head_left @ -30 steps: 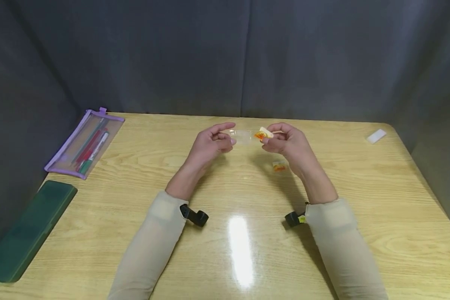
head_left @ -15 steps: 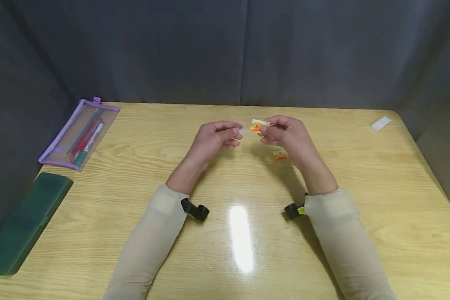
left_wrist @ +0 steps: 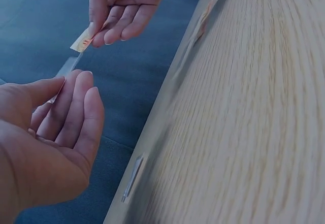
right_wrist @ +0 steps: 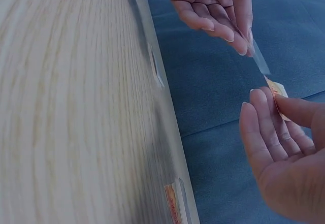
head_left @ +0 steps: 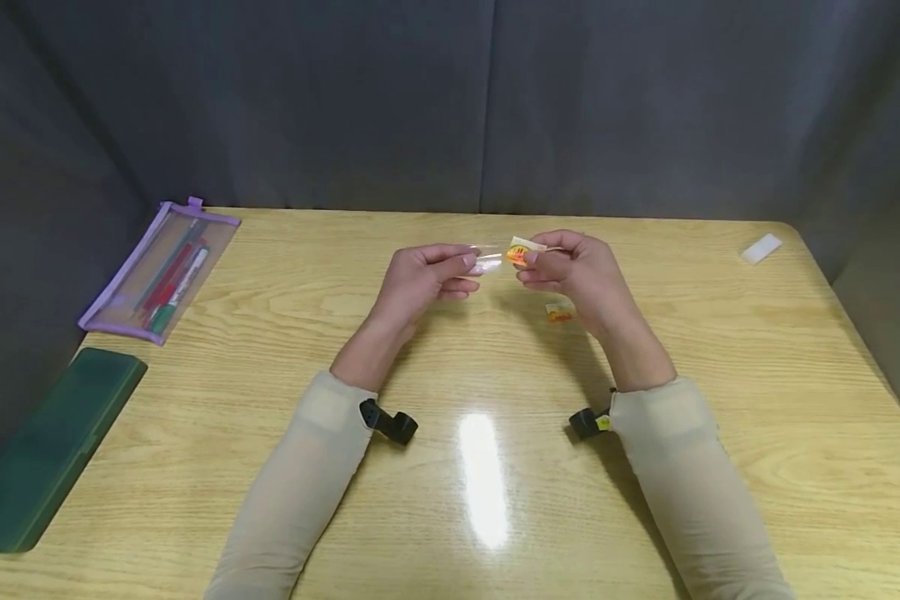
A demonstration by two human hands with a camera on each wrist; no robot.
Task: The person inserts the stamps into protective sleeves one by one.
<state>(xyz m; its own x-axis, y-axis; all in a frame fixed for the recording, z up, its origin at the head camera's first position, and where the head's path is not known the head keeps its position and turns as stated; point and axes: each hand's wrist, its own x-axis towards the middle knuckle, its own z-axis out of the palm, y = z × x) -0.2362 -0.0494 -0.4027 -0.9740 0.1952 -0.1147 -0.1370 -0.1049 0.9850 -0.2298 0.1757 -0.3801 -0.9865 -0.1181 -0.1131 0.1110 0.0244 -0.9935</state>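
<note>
My left hand [head_left: 425, 282] pinches a strip of clear, shiny plastic film [head_left: 489, 261] between thumb and fingers. Facing it, my right hand [head_left: 581, 271] pinches a small cream-and-orange printed paper piece [head_left: 521, 251], flat with its print showing. Both are held up above the far part of the table. The right wrist view shows the film [right_wrist: 261, 60] and the printed paper [right_wrist: 277, 90] end to end, their near ends almost meeting. Below the right hand, a second small orange-printed piece [head_left: 559, 312] lies on the tabletop.
A white block like an eraser [head_left: 762, 248] lies at the far right corner. At left are a purple-edged mesh pouch [head_left: 131, 287] holding pens and a long dark green case [head_left: 52, 454]. Dark curtains [head_left: 345, 108] stand behind the wooden table [head_left: 450, 358].
The film, earlier stretched across to the printed paper, now sits apart from it at the left fingertips. The printed paper has turned flatter, its print facing up. The head view has shifted slightly.
</note>
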